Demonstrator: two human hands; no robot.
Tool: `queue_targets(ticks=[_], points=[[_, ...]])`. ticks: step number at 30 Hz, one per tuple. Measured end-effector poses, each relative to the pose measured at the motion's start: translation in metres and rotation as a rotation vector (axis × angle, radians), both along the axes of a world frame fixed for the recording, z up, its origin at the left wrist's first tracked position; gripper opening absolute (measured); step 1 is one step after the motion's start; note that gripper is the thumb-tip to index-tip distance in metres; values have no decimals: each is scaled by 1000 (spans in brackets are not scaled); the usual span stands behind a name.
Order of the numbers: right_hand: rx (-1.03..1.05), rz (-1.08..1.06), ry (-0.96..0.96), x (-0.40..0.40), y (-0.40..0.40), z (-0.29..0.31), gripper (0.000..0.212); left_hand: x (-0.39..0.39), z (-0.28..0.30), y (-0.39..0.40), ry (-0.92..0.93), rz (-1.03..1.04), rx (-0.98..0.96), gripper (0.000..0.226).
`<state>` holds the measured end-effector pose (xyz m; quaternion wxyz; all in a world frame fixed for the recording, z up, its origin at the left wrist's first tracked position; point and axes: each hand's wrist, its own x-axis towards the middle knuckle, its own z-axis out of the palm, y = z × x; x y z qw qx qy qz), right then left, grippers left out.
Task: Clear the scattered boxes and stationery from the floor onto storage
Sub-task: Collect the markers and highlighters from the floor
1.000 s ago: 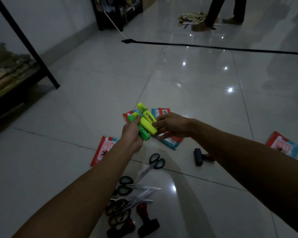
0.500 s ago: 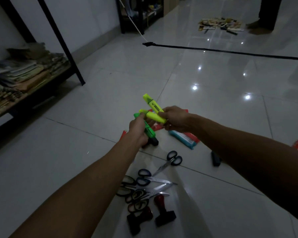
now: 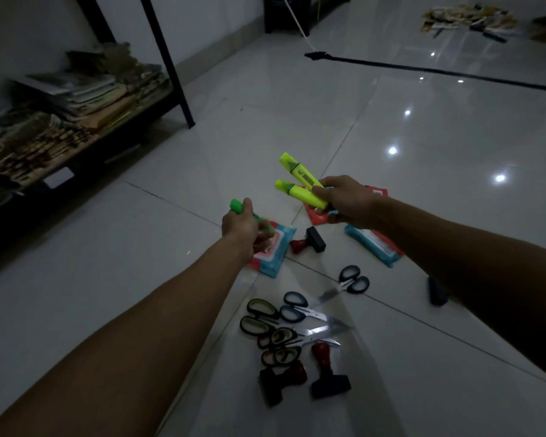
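Nearest the person, on the pale tiled floor (image 3: 76, 310), lies a heap of scissors (image 3: 284, 329) with dark looped handles, their blades pointing right. Just below the heap stand two stamps (image 3: 325, 373) with red handles and black bases. A single pair of scissors (image 3: 349, 282) lies apart, a little farther off, and a dark object (image 3: 437, 291) sits beside the right forearm.

Above these, the left hand (image 3: 245, 228) is curled round a green marker (image 3: 238, 208) whose cap sticks out past the thumb. Under that hand a red and blue packet (image 3: 275, 250) lies flat on the floor, and another stamp (image 3: 309, 239) rests on its side just beside it.

The right hand (image 3: 347, 200) grips two yellow markers (image 3: 300, 184) together, caps pointing up and to the left. The two hands are apart. Beneath the right hand and forearm lie two more red and blue packets (image 3: 375, 244).

Farther off to the left stands a low shelf (image 3: 114, 134) with a black frame, stacked with papers and books. In the distance a black strap (image 3: 438, 70) runs across the floor, and a scattered pile (image 3: 467, 17) lies at the far right.
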<state>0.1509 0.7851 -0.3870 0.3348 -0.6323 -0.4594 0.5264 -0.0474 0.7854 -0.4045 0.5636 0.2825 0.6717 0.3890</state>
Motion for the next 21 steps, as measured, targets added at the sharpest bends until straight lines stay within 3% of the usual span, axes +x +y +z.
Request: queue_targets(ticks=[4, 9, 13, 17, 21], points=[[27, -18, 83, -20, 14, -3, 19, -7, 2, 5, -152, -39, 80, 29], [12, -138, 277, -48, 13, -5, 17, -35, 18, 0, -324, -93, 124, 56], [-18, -227, 298, -82, 2, 10, 17, -72, 37, -7, -246, -47, 214, 26], [-44, -216, 378, -134, -11, 79, 17, -110, 108, -19, -295, 20, 276, 20], [-55, -192, 427, -174, -10, 195, 17, -146, 222, -25, -355, 95, 221, 42]])
